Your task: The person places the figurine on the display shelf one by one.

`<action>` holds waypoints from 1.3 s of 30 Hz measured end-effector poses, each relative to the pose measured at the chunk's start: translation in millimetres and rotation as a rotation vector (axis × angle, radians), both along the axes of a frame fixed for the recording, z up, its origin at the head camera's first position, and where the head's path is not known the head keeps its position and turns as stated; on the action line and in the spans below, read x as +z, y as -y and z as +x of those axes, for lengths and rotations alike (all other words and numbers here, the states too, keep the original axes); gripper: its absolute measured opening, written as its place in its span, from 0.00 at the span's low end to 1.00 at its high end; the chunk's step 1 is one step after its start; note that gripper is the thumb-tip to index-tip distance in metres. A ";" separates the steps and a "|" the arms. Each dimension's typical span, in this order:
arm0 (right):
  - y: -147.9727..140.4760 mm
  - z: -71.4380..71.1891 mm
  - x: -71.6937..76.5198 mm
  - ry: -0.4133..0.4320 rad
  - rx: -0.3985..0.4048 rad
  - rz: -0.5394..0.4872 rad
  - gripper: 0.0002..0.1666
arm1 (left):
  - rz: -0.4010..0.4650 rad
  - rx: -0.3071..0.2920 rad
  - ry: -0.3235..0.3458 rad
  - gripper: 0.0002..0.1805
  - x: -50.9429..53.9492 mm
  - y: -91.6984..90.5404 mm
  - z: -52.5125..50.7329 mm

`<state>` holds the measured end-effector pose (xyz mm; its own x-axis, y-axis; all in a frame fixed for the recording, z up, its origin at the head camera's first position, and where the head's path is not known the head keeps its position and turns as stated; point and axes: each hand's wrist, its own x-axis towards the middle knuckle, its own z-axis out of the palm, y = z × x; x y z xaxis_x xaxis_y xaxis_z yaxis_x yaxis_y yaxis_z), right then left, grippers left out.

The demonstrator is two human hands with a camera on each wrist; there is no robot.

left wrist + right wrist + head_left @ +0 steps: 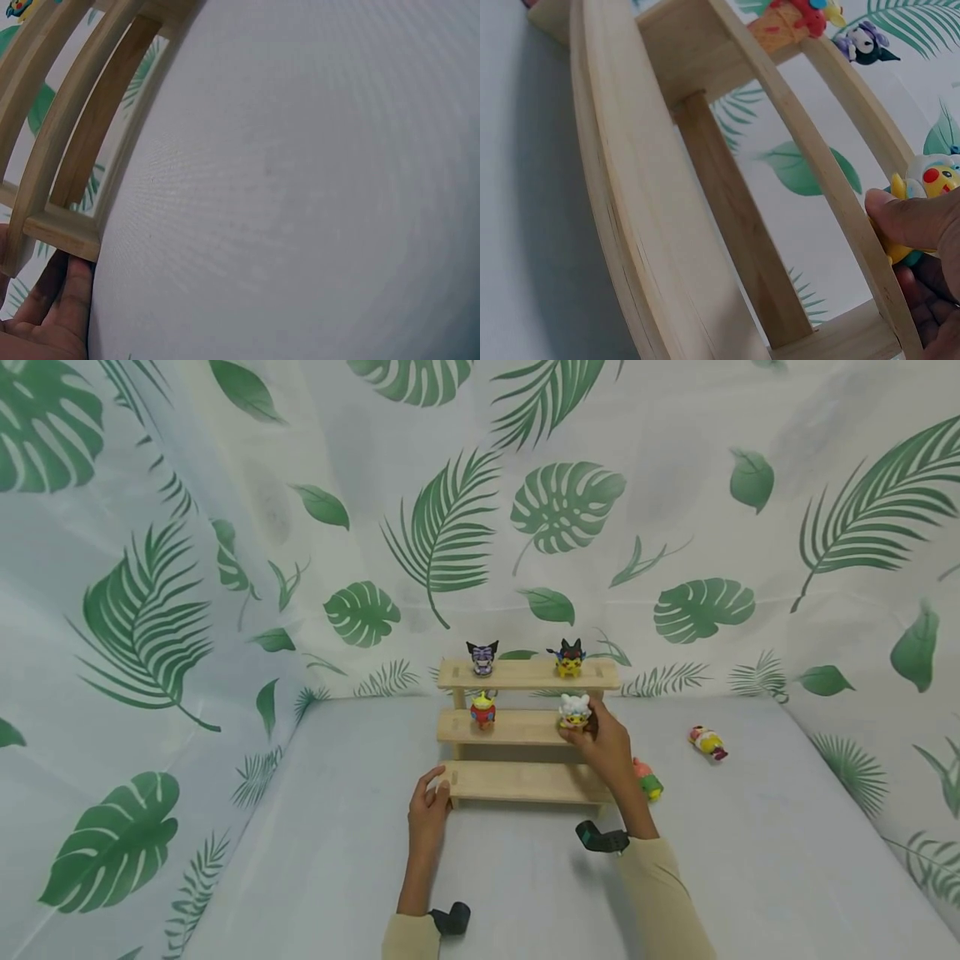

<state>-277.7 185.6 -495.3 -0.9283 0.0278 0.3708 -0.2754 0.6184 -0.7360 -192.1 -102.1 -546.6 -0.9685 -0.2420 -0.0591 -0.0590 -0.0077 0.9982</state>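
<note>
We see the left hand [429,814] seemingly gripping the near left end of the wooden shelf [525,783]; a red figurine [483,713] stands left on the middle tier; at that tier's right end, the right hand [609,747] pinches a white-capped figurine [574,710]; farther right lies a yellow figurine [707,742].

No words, labels, brands or numbers can be read in any view. The wooden shelf [525,782] shows plain grain, the wall cloth [637,410] printed leaves; any lettering on the white-hooded toy [574,707] is too small to make out.
</note>
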 end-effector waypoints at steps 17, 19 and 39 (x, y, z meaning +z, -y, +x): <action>1.8 0.4 -0.8 -0.027 -0.025 0.006 0.35 | 0.017 0.014 -0.003 0.19 -17.7 0.5 -9.7; 2.0 0.6 -0.7 -0.033 -0.025 0.010 0.35 | 0.008 0.024 -0.006 0.19 -23.5 0.2 -11.5; 3.2 3.2 -2.0 -0.106 -0.036 0.036 0.33 | 0.000 0.031 -0.038 0.18 -28.9 -0.2 -10.3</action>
<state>-274.5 182.4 -497.3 -0.8825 0.0450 0.4682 -0.3280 0.6545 -0.6812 -202.4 -101.9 -575.5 -0.9620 -0.2721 -0.0220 -0.0204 -0.0088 0.9998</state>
